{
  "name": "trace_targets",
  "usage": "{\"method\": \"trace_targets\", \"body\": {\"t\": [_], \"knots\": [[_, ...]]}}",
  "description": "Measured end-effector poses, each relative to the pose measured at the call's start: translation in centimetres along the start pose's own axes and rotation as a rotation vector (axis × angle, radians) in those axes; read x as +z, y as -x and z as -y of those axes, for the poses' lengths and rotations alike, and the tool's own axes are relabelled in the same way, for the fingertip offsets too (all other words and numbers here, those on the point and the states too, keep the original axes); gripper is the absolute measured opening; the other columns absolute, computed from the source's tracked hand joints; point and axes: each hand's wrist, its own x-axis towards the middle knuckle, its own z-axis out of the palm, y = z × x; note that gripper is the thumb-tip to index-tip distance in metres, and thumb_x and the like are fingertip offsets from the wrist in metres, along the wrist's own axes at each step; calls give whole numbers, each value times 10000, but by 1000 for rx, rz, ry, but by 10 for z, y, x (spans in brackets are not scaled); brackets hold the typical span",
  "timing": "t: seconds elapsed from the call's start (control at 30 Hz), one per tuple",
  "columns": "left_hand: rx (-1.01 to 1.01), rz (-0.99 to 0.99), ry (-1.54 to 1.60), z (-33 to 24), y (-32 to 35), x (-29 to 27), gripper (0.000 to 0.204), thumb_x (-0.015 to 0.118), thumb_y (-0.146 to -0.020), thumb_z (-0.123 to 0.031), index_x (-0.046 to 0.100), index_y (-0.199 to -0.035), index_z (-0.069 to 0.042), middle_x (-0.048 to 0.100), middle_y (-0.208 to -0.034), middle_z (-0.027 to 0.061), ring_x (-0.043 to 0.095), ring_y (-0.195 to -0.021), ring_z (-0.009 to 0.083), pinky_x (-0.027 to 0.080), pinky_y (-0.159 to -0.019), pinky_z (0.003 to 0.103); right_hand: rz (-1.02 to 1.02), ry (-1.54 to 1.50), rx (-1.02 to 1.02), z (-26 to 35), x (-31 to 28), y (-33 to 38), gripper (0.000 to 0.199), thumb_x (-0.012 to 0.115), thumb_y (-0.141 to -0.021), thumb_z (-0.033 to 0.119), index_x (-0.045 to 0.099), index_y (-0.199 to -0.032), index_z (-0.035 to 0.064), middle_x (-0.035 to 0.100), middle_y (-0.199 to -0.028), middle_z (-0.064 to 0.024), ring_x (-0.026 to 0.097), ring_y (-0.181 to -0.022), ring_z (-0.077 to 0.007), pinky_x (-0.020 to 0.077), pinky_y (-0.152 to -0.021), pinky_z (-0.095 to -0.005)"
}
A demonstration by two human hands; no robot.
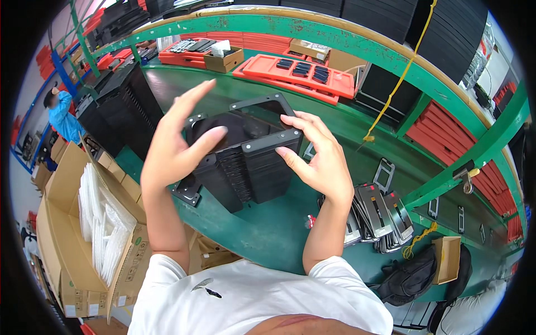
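Two stacks of black rectangular panels [271, 176] with bolted corners stand side by side on the green bench in front of me. A glossy black panel [271, 139] lies on top, its near edge raised in a bar. My right hand [321, 153] grips this panel's right corner, fingers over the edge and thumb on the near side. My left hand [177, 142] is held over the left stack with its fingers stretched and its thumb apart, nothing in it. Whether its palm touches the stack cannot be seen.
Several flat device parts [377, 215] lie in piles at the right, near a backpack [410, 273]. An opened carton [64, 201] with white foam sleeves stands at the left. Red trays [301, 75] line the back beneath a green shelf beam [245, 23]. A yellow cord [399, 78] hangs down.
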Motion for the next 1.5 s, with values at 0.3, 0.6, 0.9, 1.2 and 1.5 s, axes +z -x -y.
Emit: {"method": "trace_targets", "body": {"t": [0.3, 0.6, 0.9, 1.2, 1.5], "knots": [[-193, 193, 27, 12, 12, -26, 526, 815, -854, -221, 680, -1332, -49, 604, -1270, 154, 594, -1188, 275, 420, -1077, 354, -86, 142, -28, 15, 9, 3, 515, 817, -829, 208, 664, -1302, 76, 639, -1351, -203, 622, -1238, -414, 514, -1008, -430], [-228, -2, 473, 44, 36, 14, 492, 699, -933, -190, 632, -1406, -76, 537, -1301, 119, 539, -1194, 231, 411, -1057, 321, -817, 243, -227, -8, -54, 46, 363, 720, -928, 90, 655, -1272, -3, 668, -1004, -68, 563, -707, -64, 477, -617, -218], [-60, -3, 355, 43, 40, 10, 695, 786, -816, -340, 607, -1439, -90, 473, -1407, 150, 518, -1264, 287, 377, -1118, 391, -268, -440, 205, -25, -35, 17, 264, 616, -1048, 258, 610, -1095, -2, 618, -862, -82, 515, -588, -95, 453, -519, -244], [40, -30, 234, 63, 37, 24, 994, 814, -624, -647, 636, -1385, -33, 512, -1353, 189, 534, -1267, 322, 390, -1103, 427, 183, -878, -345, 28, 58, 6, 381, 595, -1053, 304, 601, -809, 12, 637, -831, -158, 664, -688, -291, 606, -654, -426], [-63, -186, 519, 58, 27, 32, 707, 839, -700, -414, 697, -1283, -40, 602, -1208, 139, 603, -1127, 252, 452, -1031, 380, -109, -1258, -264, 32, 69, 2, 345, 496, -1097, 357, 532, -925, 61, 575, -918, -92, 673, -816, -288, 602, -769, -512]]}}
